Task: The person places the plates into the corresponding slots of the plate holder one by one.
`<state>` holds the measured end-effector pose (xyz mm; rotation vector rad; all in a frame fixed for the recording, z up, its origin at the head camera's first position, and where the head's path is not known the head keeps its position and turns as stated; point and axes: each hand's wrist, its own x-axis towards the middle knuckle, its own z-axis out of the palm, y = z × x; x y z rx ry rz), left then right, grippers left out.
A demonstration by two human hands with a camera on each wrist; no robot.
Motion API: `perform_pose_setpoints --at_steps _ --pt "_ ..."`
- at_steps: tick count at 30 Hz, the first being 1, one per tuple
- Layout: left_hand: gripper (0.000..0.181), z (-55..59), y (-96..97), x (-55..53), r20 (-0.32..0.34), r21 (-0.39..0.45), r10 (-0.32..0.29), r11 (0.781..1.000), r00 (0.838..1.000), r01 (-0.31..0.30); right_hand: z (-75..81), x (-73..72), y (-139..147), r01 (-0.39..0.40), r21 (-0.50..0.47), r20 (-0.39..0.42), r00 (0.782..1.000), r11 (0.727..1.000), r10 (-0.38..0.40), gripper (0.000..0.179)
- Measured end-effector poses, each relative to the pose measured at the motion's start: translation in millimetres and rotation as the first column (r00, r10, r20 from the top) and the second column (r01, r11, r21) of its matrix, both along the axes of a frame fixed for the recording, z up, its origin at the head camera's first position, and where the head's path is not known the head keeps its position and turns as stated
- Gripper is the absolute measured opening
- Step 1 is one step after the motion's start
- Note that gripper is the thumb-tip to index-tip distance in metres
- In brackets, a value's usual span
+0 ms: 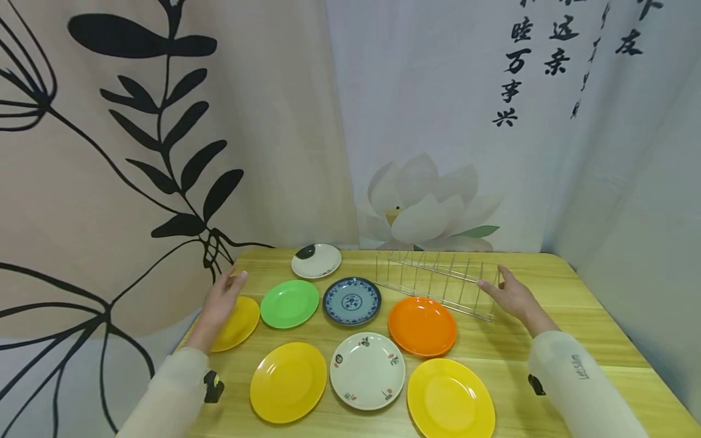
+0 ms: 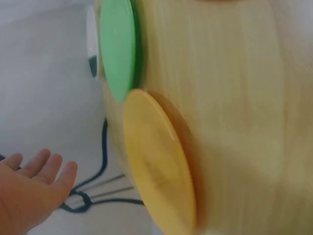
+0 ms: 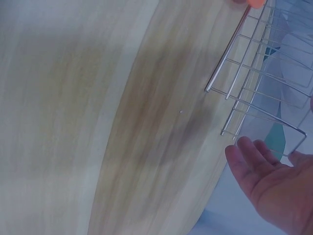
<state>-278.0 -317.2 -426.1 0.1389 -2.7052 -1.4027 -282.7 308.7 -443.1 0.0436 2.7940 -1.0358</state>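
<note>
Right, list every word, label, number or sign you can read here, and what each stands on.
"睦万事兴": curtain, left column, top cut off.
"远亲": curtain, middle column, top cut off.
"友": curtain, right column, top cut off.
Right sleeve: lettering too small to read surely.
Thin curtain script: illegible.

room on the table (image 1: 583,292) right of the wire rack (image 1: 438,272), thin gap between green plate (image 1: 289,304) and front left yellow plate (image 1: 288,382), orange plate (image 1: 422,327) crowding the rack's front, maybe touching it
</note>
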Motion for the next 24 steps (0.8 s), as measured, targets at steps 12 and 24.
perform_pose_setpoints --at_steps 12,24 --pt "0.1 -12.4 -38.8 23.2 0.101 -0.004 0.128 0.992 0.987 -0.128 -1.4 -1.6 -1 0.012 0.01 -0.008 1.0 1.0 -0.012 0.107" --pt "0.103 -25.2 -61.8 36.6 0.197 0.016 0.223 0.973 0.955 -0.23 1.9 1.3 0 0.015 0.019 0.004 1.0 1.0 -0.015 0.105"
